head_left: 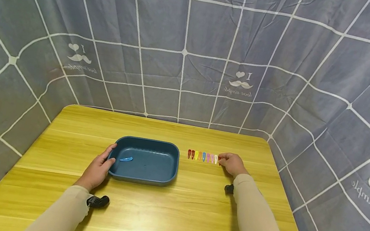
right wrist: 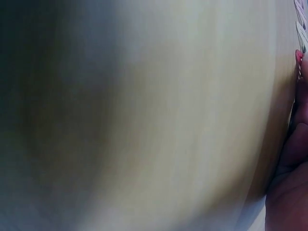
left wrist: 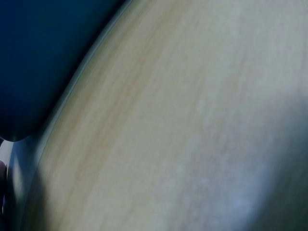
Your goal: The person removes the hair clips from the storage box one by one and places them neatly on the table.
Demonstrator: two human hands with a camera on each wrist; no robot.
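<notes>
My left hand (head_left: 97, 168) grips the left rim of a dark blue plastic basin (head_left: 155, 183), thumb over the edge. One blue snap hair clip (head_left: 126, 159) lies inside, toward the left. Right of the basin, a row of hair clips runs along the table: dark red ones (head_left: 189, 154) at the left end, then a yellow clip (head_left: 196, 155), an orange one, a blue clip (head_left: 204, 156), pink ones (head_left: 208, 158) and a white clip (head_left: 216, 159). At the row's right end my right hand (head_left: 233, 164) pinches a red hair clip (head_left: 219, 160), partly hidden by the fingertips.
The yellow wood-grain table (head_left: 167, 219) reaches to a grey curtain (head_left: 206, 78) with white lines, which hangs behind it and along both sides. Black wrist cameras sit on each arm, the left one (head_left: 98, 201) just above the tabletop near the basin.
</notes>
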